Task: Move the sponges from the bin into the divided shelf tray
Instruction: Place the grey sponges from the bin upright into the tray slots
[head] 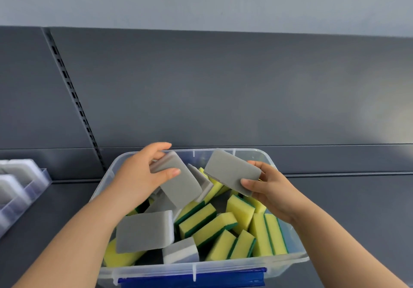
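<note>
A clear plastic bin (297, 259) with a blue latch sits on the dark shelf and holds several sponges, grey-and-white ones (145, 232) at the left and yellow-and-green ones (240, 215) at the right. My left hand (138, 176) grips a grey sponge (181, 185) above the bin's back left. My right hand (270, 187) holds another grey sponge (230, 169) above the bin's back right. The divided shelf tray (35, 189) stands at the far left, with grey sponges upright in its slots.
The bin rests on a dark grey shelf (357, 209) with a dark back panel (223, 86) behind it. A slotted upright rail (73, 95) runs down the panel at the left. Bare shelf lies between tray and bin.
</note>
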`<state>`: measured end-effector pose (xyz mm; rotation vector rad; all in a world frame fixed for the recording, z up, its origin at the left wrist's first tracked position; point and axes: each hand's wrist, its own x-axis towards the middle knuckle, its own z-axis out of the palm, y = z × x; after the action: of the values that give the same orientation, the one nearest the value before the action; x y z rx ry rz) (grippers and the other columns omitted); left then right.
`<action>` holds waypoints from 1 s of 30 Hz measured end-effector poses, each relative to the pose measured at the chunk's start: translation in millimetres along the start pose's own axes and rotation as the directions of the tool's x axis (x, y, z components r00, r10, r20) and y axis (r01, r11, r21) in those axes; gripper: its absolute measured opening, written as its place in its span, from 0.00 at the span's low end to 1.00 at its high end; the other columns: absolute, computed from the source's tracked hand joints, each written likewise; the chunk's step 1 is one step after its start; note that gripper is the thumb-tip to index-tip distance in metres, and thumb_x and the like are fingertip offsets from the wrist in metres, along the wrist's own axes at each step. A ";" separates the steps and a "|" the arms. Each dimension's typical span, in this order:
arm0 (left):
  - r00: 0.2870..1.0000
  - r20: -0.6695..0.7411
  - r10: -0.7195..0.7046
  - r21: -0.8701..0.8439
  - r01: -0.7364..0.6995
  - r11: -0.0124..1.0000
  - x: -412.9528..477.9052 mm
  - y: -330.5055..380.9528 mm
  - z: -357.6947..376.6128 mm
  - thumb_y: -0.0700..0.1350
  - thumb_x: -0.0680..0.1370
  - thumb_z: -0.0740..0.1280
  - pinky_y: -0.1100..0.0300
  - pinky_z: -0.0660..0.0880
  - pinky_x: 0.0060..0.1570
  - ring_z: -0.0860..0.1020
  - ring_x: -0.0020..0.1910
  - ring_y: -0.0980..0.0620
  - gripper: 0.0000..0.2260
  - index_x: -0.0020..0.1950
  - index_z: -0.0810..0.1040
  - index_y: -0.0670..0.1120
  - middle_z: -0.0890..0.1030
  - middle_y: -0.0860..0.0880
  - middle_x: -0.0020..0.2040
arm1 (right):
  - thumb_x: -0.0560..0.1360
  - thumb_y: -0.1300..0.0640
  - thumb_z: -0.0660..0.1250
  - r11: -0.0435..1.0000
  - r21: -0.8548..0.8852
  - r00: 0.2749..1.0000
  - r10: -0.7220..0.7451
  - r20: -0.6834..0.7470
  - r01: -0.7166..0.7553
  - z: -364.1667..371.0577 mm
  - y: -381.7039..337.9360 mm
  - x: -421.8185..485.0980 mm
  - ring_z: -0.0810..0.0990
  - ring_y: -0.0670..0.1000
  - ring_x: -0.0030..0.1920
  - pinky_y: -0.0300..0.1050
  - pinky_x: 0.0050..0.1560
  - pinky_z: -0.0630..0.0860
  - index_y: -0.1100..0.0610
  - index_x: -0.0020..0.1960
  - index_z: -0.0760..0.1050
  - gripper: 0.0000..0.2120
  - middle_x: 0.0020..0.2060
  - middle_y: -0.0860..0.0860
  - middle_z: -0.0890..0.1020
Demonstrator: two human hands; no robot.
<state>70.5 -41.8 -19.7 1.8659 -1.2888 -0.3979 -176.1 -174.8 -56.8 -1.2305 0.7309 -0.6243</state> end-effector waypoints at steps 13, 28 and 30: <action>0.992 0.031 0.124 0.031 -0.125 0.992 6.2 23.2 24.4 0.49 0.75 0.69 0.69 0.66 0.55 0.71 0.58 0.63 0.19 0.65 0.73 0.58 0.74 0.62 0.57 | 0.73 0.57 0.67 0.999 -0.027 0.998 0.024 0.050 -0.023 15.7 -7.0 3.8 0.82 0.53 0.50 0.48 0.52 0.79 0.62 0.54 0.71 0.13 0.48 0.56 0.81; 0.986 0.133 0.102 0.030 -0.107 0.994 21.5 32.2 11.1 0.49 0.77 0.67 0.67 0.70 0.42 0.75 0.49 0.61 0.11 0.58 0.77 0.59 0.78 0.63 0.51 | 0.73 0.57 0.69 0.999 -0.040 1.000 0.018 0.006 -0.018 15.7 -3.5 0.8 0.81 0.55 0.54 0.53 0.57 0.77 0.56 0.62 0.67 0.20 0.54 0.57 0.80; 0.976 0.174 0.127 0.059 -0.139 0.989 21.6 33.6 13.7 0.49 0.77 0.67 0.71 0.68 0.42 0.74 0.50 0.65 0.11 0.57 0.77 0.60 0.77 0.64 0.52 | 0.72 0.57 0.70 0.980 -0.201 0.999 0.001 0.051 0.009 15.0 -4.5 1.0 0.80 0.54 0.54 0.54 0.58 0.76 0.53 0.60 0.69 0.18 0.53 0.56 0.81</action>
<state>49.7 -71.8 1.4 1.8223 -1.5516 -0.4533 -163.9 -167.5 -50.1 -1.4291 0.7635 -0.5296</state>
